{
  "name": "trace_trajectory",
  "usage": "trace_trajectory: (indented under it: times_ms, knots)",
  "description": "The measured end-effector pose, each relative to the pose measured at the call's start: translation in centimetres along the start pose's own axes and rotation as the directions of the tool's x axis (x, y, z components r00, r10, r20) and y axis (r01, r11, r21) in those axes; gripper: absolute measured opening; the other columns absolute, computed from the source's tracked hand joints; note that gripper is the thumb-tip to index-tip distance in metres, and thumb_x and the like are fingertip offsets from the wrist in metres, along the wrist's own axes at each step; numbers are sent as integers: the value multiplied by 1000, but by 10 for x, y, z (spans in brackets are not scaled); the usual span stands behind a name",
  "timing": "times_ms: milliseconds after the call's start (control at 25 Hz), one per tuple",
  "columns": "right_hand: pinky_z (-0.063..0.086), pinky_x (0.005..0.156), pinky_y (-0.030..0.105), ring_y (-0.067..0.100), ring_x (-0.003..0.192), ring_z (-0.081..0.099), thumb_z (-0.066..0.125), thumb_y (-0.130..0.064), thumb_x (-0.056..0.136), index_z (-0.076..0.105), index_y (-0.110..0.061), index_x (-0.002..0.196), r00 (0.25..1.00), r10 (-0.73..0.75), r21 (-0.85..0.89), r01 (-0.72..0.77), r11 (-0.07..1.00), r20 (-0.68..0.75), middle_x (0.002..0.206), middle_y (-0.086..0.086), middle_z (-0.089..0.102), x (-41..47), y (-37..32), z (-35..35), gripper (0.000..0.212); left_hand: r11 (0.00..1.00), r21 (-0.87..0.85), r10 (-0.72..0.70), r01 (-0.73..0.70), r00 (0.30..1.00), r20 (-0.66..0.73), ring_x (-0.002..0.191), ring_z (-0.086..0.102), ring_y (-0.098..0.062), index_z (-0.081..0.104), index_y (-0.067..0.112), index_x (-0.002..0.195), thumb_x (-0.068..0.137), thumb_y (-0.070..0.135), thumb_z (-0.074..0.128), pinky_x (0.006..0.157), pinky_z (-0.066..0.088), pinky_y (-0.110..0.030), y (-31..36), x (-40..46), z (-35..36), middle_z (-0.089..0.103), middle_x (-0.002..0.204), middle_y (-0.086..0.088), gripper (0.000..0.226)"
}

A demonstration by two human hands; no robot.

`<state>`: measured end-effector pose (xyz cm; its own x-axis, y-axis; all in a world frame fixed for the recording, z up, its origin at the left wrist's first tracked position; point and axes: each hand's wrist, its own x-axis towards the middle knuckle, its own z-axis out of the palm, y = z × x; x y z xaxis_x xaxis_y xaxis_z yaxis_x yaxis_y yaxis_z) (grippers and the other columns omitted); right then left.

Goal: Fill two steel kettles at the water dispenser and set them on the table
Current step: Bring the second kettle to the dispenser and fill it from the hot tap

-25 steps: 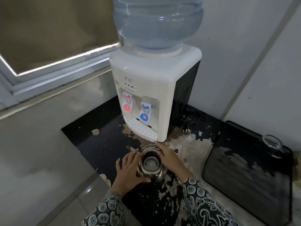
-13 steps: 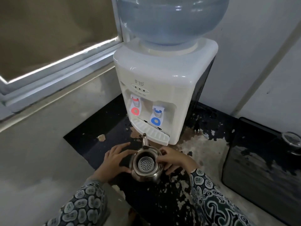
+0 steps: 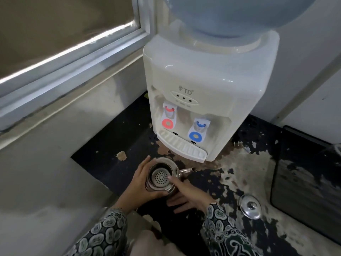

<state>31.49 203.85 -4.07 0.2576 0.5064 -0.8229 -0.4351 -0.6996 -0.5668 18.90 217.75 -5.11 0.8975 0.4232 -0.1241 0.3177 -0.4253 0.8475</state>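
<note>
Lidless steel kettle (image 3: 160, 177) gripped by left hand (image 3: 141, 179) and right hand (image 3: 186, 193) on the bench (image 3: 239, 182), unfilled; next, raising under blue tap (image 3: 197, 130).

The left hand (image 3: 142, 182) grips the side of the open kettle (image 3: 162, 177); the right hand (image 3: 186, 193) holds its near side, thumb on the rim. A strainer (image 3: 160, 179) sits inside. The spout (image 3: 185, 170) points right. The kettle is in front of the dispenser (image 3: 206, 93), below its drip tray (image 3: 181, 146). A lid (image 3: 250, 206) lies on the worn black counter (image 3: 239, 172), right of the hands.
</note>
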Motion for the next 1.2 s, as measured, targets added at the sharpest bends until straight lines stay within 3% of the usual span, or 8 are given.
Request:
trace_trajectory:
  times_ms: [120,240,360,520,760,880,1000,1200]
  knots:
    - [58,63,32,22,85,70,52,-73,70,31,-20,130,999,-30,6,31,1000,-30,103,8,67,-2,-1,-3,84,981,-180,-98,74,987,-128,137,15,6,8,37,140,46,70,75,110,21,-19,-11,-9,11,11,149,16,120]
    - [55,80,32,16,102,60,63,-54,76,27,-31,131,956,-235,58,248,967,-175,116,-5,54,5,5,-2,70,955,-276,-128,104,990,-68,129,19,21,-4,42,136,40,66,81,103,21,-2,-24,-15,18,11,143,26,130]
    - [45,101,40,8,114,52,73,-44,72,31,-33,128,882,-360,113,409,905,-305,126,-7,53,12,7,5,71,962,-250,-115,105,993,-22,133,24,10,2,30,142,40,57,85,106,22,-5,-35,-8,17,18,149,10,135]
    - [39,107,42,12,119,51,75,-38,70,35,-25,129,789,-428,102,518,849,-440,128,-5,54,13,4,16,72,959,-278,-52,50,999,2,127,38,6,18,23,141,38,47,89,102,29,-5,-31,8,1,40,140,6,127]
    - [44,101,39,13,108,57,73,-39,69,42,-24,119,647,-406,142,623,769,-645,114,-7,60,11,-30,4,61,952,-303,56,-41,998,41,119,41,14,21,42,126,49,39,83,94,33,-3,1,46,-19,38,130,21,98]
    - [44,101,37,15,108,56,71,-34,75,40,-21,116,621,-366,178,640,748,-693,116,-3,58,14,-49,0,54,949,-315,49,-18,995,90,123,33,18,14,51,129,58,45,77,101,34,-12,7,64,-20,31,135,26,95]
    - [43,93,30,15,104,55,70,-29,78,39,-17,107,604,-310,202,630,750,-734,112,1,56,19,-65,2,44,951,-308,34,-5,995,90,138,20,2,-2,58,131,60,49,77,111,32,-27,5,78,-17,14,150,16,107]
    - [45,97,33,16,110,54,71,-31,78,35,-14,121,650,-311,297,651,698,-693,118,0,55,28,-81,11,59,982,-148,92,-114,984,-151,139,21,-15,-2,59,129,43,52,84,114,28,-43,4,95,-12,13,146,7,121]
